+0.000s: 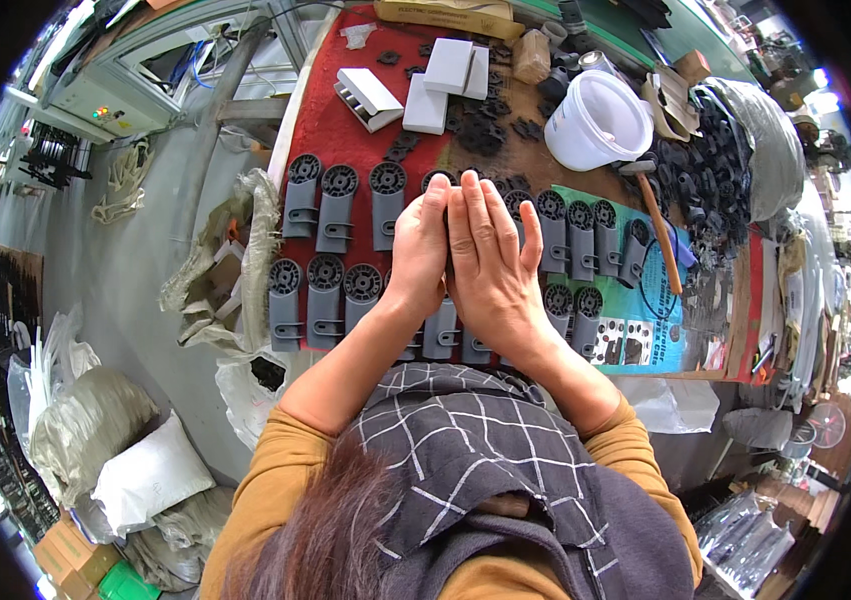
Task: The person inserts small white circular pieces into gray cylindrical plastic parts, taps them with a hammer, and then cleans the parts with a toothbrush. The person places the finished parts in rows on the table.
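My left hand and my right hand meet over the middle of the table. My left hand is closed, its thumb side upward, and a dark sliver shows between the palms; what it is stays hidden. The right hand lies flat against the left, its fingers stretched out and the outermost finger a little apart. Around them stand grey plastic leg-like parts with round, black, spoked ends, such as one part left of my hands and another to their right. They form two rough rows, partly covered by my hands and forearms.
A red cloth covers the table's left part. White boxes, a white bucket and loose black pieces lie farther back. At the right are a wooden-handled hammer, a blue printed sheet and a heap of black parts.
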`<act>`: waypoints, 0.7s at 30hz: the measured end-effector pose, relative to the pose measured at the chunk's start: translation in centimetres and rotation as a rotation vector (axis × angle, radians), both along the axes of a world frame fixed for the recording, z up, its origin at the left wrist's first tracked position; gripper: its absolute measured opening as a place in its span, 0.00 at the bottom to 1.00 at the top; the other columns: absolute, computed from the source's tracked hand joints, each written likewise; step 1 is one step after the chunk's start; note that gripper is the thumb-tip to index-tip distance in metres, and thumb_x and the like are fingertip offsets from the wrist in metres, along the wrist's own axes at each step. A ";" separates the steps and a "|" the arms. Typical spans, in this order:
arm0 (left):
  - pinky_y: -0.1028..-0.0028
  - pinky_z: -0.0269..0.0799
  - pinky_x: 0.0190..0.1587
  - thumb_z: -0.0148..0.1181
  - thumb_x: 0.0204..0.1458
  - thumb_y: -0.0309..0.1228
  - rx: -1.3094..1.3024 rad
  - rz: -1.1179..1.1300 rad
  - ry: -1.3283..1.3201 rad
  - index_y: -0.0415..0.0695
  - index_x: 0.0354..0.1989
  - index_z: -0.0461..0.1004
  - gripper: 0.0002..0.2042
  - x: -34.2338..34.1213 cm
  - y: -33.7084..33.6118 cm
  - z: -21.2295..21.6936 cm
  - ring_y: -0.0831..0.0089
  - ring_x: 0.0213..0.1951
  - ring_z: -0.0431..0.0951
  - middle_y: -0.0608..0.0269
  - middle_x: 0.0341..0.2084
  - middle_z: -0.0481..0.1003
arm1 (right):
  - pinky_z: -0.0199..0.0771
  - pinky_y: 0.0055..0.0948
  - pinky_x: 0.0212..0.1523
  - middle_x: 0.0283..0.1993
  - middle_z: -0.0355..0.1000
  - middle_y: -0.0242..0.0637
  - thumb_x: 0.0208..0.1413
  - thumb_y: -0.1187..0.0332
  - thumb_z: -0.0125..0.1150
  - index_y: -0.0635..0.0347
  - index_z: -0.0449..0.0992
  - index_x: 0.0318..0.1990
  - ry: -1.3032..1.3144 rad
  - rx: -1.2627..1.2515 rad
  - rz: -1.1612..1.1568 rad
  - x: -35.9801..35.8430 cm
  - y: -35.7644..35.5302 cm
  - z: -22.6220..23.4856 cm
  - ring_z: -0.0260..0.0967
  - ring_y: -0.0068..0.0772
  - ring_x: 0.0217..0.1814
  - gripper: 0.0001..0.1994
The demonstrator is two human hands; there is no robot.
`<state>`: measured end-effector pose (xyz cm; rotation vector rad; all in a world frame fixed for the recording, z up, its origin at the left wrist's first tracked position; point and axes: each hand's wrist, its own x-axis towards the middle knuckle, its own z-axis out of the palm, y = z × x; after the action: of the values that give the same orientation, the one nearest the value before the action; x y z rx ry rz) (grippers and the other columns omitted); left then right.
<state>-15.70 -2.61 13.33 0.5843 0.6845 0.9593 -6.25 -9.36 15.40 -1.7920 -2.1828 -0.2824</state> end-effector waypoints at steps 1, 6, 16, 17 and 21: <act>0.80 0.72 0.35 0.47 0.63 0.50 -0.006 0.010 0.016 0.40 0.37 0.74 0.22 0.1 0.0 0.2 0.83 0.33 0.74 0.67 0.32 0.76 | 0.30 0.53 0.72 0.73 0.48 0.46 0.51 0.67 0.51 0.66 0.55 0.68 0.033 -0.022 0.007 0.1 -0.1 0.1 0.45 0.40 0.75 0.34; 0.79 0.72 0.38 0.46 0.64 0.49 -0.038 0.022 0.068 0.39 0.39 0.74 0.22 0.8 -0.5 0.7 0.81 0.35 0.75 0.65 0.34 0.76 | 0.29 0.52 0.72 0.73 0.48 0.45 0.53 0.69 0.46 0.66 0.57 0.67 -0.205 0.053 -0.154 -0.4 -0.7 0.0 0.42 0.39 0.76 0.31; 0.77 0.73 0.39 0.45 0.63 0.52 -0.016 -0.053 0.046 0.39 0.41 0.74 0.25 0.8 -0.6 0.8 0.78 0.36 0.76 0.64 0.34 0.76 | 0.25 0.51 0.72 0.75 0.38 0.55 0.51 0.72 0.52 0.70 0.48 0.69 -0.053 0.024 -0.089 -0.7 -0.9 -0.2 0.37 0.47 0.77 0.37; 0.77 0.73 0.39 0.45 0.63 0.53 -0.043 -0.061 0.046 0.39 0.41 0.74 0.25 0.9 -0.5 0.8 0.79 0.35 0.76 0.64 0.33 0.76 | 0.25 0.51 0.72 0.75 0.37 0.55 0.50 0.71 0.54 0.71 0.47 0.69 0.043 0.023 -0.082 -0.4 -0.9 0.2 0.37 0.47 0.77 0.38; 0.78 0.74 0.29 0.44 0.60 0.58 -0.148 -0.137 0.080 0.41 0.39 0.74 0.28 0.3 0.2 0.6 0.78 0.27 0.77 0.65 0.27 0.75 | 0.42 0.49 0.68 0.66 0.56 0.48 0.41 0.68 0.65 0.66 0.57 0.65 0.364 0.038 -0.021 2.0 -0.7 1.6 0.52 0.46 0.69 0.40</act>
<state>-15.39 -2.41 13.97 0.5337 0.7705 0.7540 -4.26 -10.10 17.05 -1.6926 -1.8926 0.0010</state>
